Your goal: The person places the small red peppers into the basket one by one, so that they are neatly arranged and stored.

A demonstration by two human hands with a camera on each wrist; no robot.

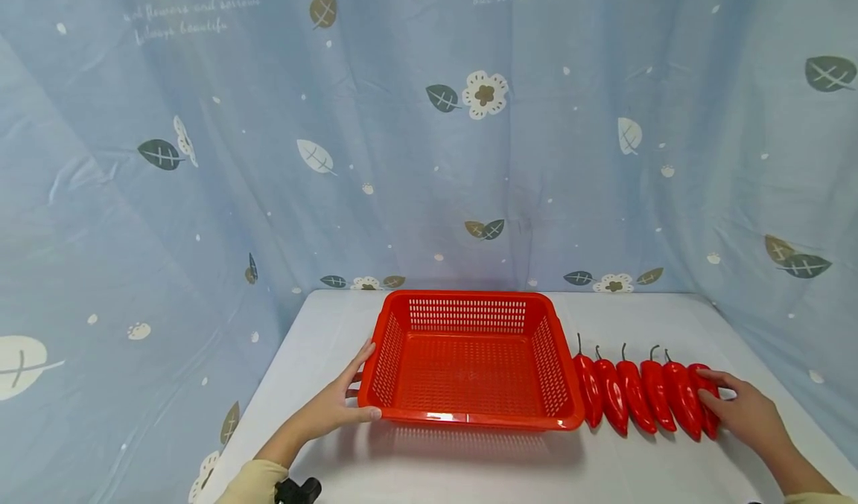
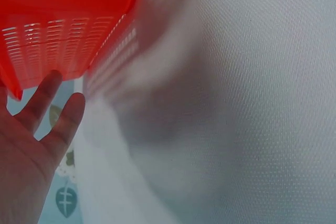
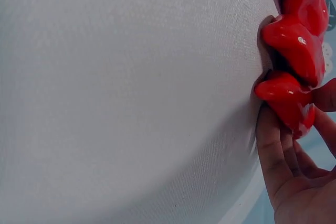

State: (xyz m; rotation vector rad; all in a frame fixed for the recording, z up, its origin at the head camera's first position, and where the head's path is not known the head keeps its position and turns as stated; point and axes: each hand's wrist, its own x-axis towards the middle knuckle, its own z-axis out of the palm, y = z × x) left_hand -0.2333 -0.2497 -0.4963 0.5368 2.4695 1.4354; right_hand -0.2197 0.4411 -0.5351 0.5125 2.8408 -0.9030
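A red plastic basket (image 1: pixel 465 374) with slotted walls stands on the white table. My left hand (image 1: pixel 335 407) is spread along its left side, with thumb and forefinger at the rim near the front corner. Seen from the left wrist, this hand's (image 2: pixel 31 140) fingers reach out straight toward the slotted wall. To the basket's right, several glossy red chili peppers (image 1: pixel 631 396) lie side by side, green stems pointing away. My right hand (image 1: pixel 751 415) grips the rightmost chili pepper (image 3: pixel 286 98), thumb on one side and fingers curled around the other.
A white cloth-covered table (image 1: pixel 643 474) lies under everything. Behind it and along both sides hangs a blue curtain (image 1: pixel 395 154) with leaf and flower prints. The leftmost pepper (image 1: pixel 588 388) lies right at the basket's right edge.
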